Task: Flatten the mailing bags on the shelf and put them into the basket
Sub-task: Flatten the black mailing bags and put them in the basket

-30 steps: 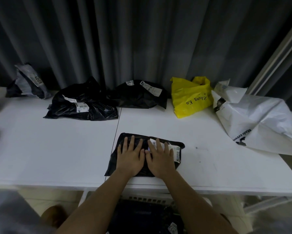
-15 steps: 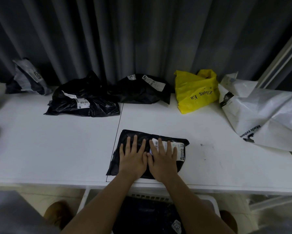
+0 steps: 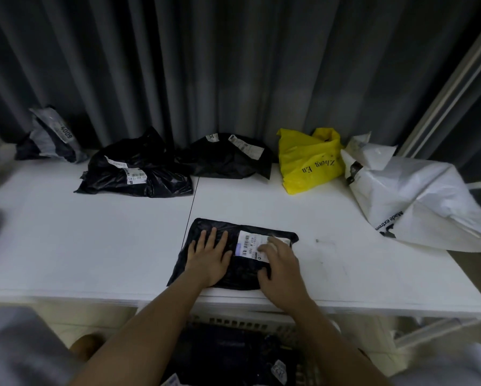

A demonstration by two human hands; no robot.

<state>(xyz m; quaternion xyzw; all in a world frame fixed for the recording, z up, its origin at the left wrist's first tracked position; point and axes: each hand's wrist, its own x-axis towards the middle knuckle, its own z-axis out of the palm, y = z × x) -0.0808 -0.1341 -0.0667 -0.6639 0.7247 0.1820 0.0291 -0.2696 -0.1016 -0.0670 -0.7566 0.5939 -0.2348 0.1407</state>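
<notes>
Because the bags have to be pressed flat before they go down, we work on the wide white shelf [image 3: 94, 246], which gives a hard, bare surface near its front edge. Along its back, against the grey curtain, wait the crumpled ones: a big white plastic mailing bag [image 3: 417, 201] at the right, a glossy black bag with a label [image 3: 139, 174], a second black bag [image 3: 228, 160], a yellow plastic bag with printed letters [image 3: 309, 162] and a grey-and-black bag [image 3: 50, 137] at the far left.

Below the front edge stands the white slotted basket [image 3: 250, 323]; it holds dark flattened bags, and pale labels show on them.

The small black mailing bag with a white barcode label [image 3: 247, 271] lies close to us, just above the basket, we judge so that it can slide straight down. Our left hand [image 3: 208, 257] lies spread and flat on its left half, pinning it without gripping. Our right hand [image 3: 281, 266] rests on its right half, fingers loosely curled over the label, thumb on the plastic; whether it pinches anything we cannot tell.
</notes>
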